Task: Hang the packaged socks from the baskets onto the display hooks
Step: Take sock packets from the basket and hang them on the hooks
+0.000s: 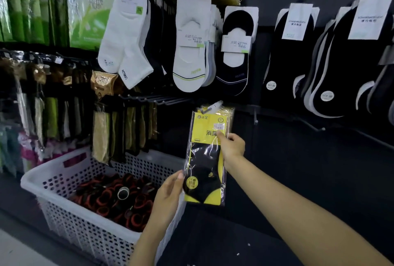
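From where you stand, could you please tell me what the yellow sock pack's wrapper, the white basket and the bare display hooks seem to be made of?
Sock pack: clear glossy plastic film, judging by glare and wrinkles, over a yellow, probably card, insert. Basket: white moulded plastic, matte, with perforated walls. Hooks: thin grey rods, likely metal wire; too dim to be sure.

At lower left of the frame you have the basket (32, 180), with rolled socks (119, 199) in it. The sock packet (205, 159) sits at centre, right of the basket and just below the hooks (157, 101). Hanging socks (190, 52) line the wall above.
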Demonstrator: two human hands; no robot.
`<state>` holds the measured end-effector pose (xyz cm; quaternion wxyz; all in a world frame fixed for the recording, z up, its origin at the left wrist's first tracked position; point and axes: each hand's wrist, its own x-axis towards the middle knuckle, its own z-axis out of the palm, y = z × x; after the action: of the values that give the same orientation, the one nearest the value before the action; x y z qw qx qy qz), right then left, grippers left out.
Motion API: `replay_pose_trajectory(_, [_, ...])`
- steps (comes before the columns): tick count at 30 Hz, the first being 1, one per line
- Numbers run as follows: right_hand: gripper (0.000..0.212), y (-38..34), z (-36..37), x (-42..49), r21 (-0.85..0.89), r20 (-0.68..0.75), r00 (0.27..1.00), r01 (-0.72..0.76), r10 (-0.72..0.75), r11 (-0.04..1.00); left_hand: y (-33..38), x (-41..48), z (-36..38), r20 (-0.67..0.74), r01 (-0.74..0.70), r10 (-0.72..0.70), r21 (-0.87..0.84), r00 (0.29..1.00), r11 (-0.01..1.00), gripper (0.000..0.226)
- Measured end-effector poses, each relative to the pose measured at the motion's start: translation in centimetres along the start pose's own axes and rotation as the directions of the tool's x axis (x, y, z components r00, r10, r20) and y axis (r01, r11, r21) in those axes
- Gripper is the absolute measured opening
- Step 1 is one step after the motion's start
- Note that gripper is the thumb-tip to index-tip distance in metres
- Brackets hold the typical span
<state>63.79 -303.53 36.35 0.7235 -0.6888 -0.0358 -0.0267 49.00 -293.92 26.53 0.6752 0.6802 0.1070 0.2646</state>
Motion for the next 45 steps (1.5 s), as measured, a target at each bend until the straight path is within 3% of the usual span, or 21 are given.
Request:
replay_pose_trajectory(6, [0.026,1.7,-1.8,0.7,-0.045,0.029,0.991,-0.128,0.129,0.991,-1.7,-0.3,0.5,0.042,0.024,-0.031,0.146,0.999,0.989,0.027])
replay_pose_trajectory(10, [0.018,3.7,-6.1,-1.9,-0.136,0.102,0.983,-0.14,0.154,0.981,-2.1,-1.3,1.2,0.102,0.014,-0.041,0.256,0.994,0.967,0.041])
replay_pose_trajectory(14, [0.027,6.4,-12.0,-6.2,-0.268,0.226,0.957,-0.116,0.179,0.956,-2.8,-4.0,2.2,0.219,-0.027,-0.075,0.429,0.973,0.903,0.049])
replay_pose_trajectory(18, [0.019,11.3,-18.9,-11.5,-0.409,0.322,0.904,-0.134,0.281,0.902,-5.4,-9.0,3.4,0.297,-0.04,-0.171,0.591,0.939,0.805,0.051])
replay_pose_trajectory(27, [0.021,26.9,-32.9,-23.0,-0.661,0.249,0.825,-0.239,0.508,0.712,-14.1,-22.8,8.7,0.485,0.045,-0.495,0.679,0.721,0.732,0.045])
replay_pose_trajectory(30, [0.024,30.8,-35.8,-26.2,-0.659,0.188,0.814,-0.309,0.549,0.686,-17.7,-27.0,8.8,0.455,0.137,-0.634,0.736,0.625,0.663,0.049])
replay_pose_trajectory(33, [0.027,33.1,-36.9,-28.6,-0.659,0.227,0.748,-0.353,0.623,0.665,-20.3,-30.0,8.0,0.374,0.202,-0.732,0.8,0.569,0.565,0.052])
replay_pose_trajectory(36, [0.047,34.4,-37.3,-30.0,-0.744,0.302,0.659,-0.29,0.689,0.603,-21.8,-31.5,7.0,0.299,0.213,-0.768,0.847,0.566,0.486,0.055])
replay_pose_trajectory(40, [0.066,35.9,-37.5,-30.8,-0.859,0.352,0.615,-0.087,0.706,0.504,-22.8,-32.5,6.5,0.278,0.294,-0.804,0.828,0.525,0.478,0.051])
replay_pose_trajectory(42, [0.061,36.3,-37.1,-30.7,-0.891,0.347,0.615,-0.019,0.708,0.453,-23.0,-32.9,6.4,0.309,0.306,-0.803,0.807,0.51,0.505,0.049])
replay_pose_trajectory(45, [0.035,36.9,-36.8,-30.6,-0.911,0.312,0.663,0.007,0.68,0.411,-23.2,-33.3,6.3,0.328,0.337,-0.817,0.789,0.474,0.513,0.055])
